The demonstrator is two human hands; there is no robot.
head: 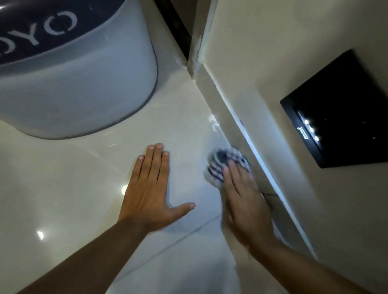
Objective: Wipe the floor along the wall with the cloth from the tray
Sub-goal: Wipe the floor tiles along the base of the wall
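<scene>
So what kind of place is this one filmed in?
Probably a hotel or guest room, indoors: glossy tiled floor, painted wall with a black switch panel, and a grey bin lettered OYO.

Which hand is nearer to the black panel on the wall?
Right. The right hand presses the cloth at the foot of the wall, just below the black panel. The left hand lies flat on the floor, farther out from the wall.
</scene>
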